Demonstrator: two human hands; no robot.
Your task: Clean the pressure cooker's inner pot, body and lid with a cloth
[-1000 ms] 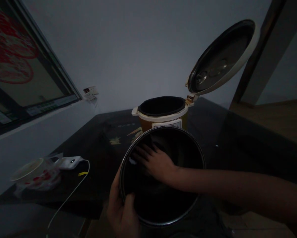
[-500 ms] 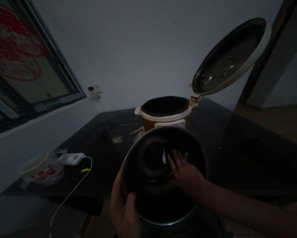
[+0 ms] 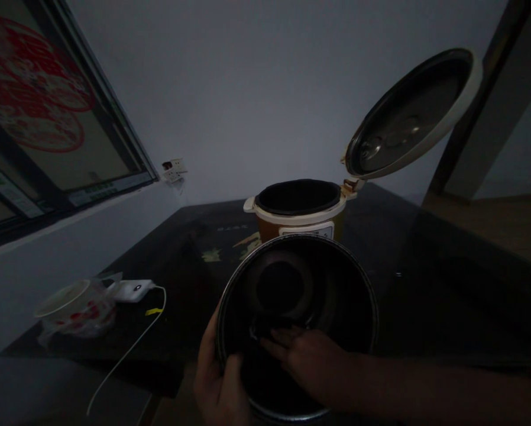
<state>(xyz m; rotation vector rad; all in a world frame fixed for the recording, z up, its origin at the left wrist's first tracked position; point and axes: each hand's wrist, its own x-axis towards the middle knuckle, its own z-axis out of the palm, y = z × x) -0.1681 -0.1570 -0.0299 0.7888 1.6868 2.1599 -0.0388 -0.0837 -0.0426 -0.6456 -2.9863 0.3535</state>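
The pale wall backs a dark counter, whose broad top bears the rice cooker and gives it a level seat. The cooker's lid stands raised on its hinge at the right side, which leaves the dark opening uncovered. Just in front of the cooker, the black pot is held with its mouth tipped towards the wearer, probably so that the inside can be both seen and reached. On the counter's left part lies a bowl wrapped in a clear plastic bag. The left hand has its grip closed on the pot's left edge, thumb inside the rim and fingers outside, seemingly to steady it against the other hand's push. The right hand is inside, fingers stretched low into the pot; darkness hides whether its grip holds anything. Beside the bag lies a white power strip, its cord hanging over the edge, and near it a yellow scrap.
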